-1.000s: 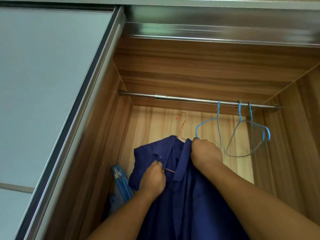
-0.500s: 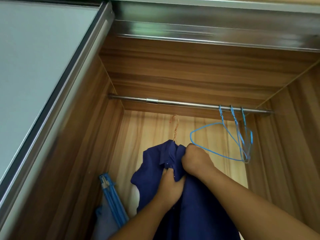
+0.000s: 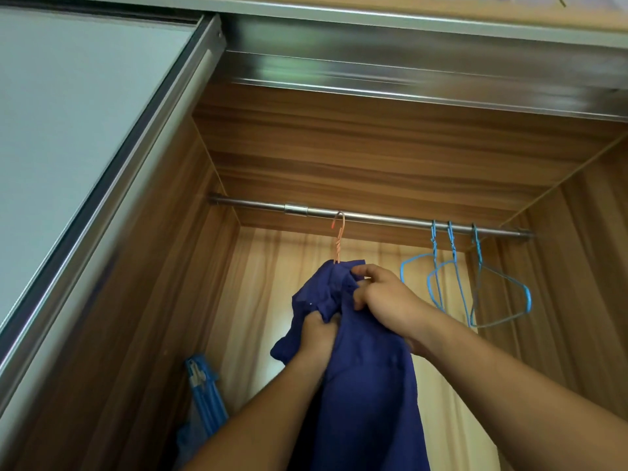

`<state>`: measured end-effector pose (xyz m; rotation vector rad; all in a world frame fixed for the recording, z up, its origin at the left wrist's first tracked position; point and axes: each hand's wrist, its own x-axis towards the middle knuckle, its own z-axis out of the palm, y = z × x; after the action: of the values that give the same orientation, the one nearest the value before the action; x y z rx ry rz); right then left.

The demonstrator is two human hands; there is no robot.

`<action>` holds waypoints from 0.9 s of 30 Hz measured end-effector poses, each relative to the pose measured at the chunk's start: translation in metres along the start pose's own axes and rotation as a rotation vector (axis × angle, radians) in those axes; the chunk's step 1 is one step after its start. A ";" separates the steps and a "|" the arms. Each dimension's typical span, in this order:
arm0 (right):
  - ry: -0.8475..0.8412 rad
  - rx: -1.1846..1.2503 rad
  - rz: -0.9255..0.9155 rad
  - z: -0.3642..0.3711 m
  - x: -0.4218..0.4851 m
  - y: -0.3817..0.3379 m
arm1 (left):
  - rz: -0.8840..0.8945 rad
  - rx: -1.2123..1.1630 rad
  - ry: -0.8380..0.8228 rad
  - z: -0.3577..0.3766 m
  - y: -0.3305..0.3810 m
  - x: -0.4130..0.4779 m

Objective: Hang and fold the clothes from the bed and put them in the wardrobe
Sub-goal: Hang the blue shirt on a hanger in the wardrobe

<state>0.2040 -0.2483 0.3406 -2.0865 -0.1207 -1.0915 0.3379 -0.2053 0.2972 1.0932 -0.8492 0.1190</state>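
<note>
One dark-blue shirt (image 3: 367, 385) on an orange wire hanger (image 3: 338, 239), hook over the wardrobe rail (image 3: 258, 205), left of centre. Grip: left hand (image 3: 319, 338) clutches bunched cloth below the collar; right hand (image 3: 387, 300) has fingers curled, pinching the collar just beside the hanger neck. Three blue wire hangers (image 3: 452, 266) hang at the rail's right end. Blue folded item (image 3: 204, 396) low left; sliding door (image 3: 68, 130) far left.

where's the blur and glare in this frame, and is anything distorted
Head view: the top track is smeared, with a glare streak; the rail, shirt, left hand and right hand are sharp; the wide lens tilts the door edge steeply; the back panel is brightest.
</note>
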 end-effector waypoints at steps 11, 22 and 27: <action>0.053 -0.453 -0.073 -0.029 -0.016 -0.014 | 0.009 -0.053 0.078 0.017 0.034 0.030; 0.229 -0.323 -0.226 -0.020 0.005 -0.010 | 0.095 0.196 0.157 0.022 0.050 0.072; 0.361 -0.364 -0.275 -0.022 0.022 -0.007 | 0.069 0.064 0.110 0.017 0.029 0.074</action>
<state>0.2000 -0.2632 0.3685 -2.1867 -0.0326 -1.7496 0.3659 -0.2277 0.3699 1.1076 -0.7883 0.2634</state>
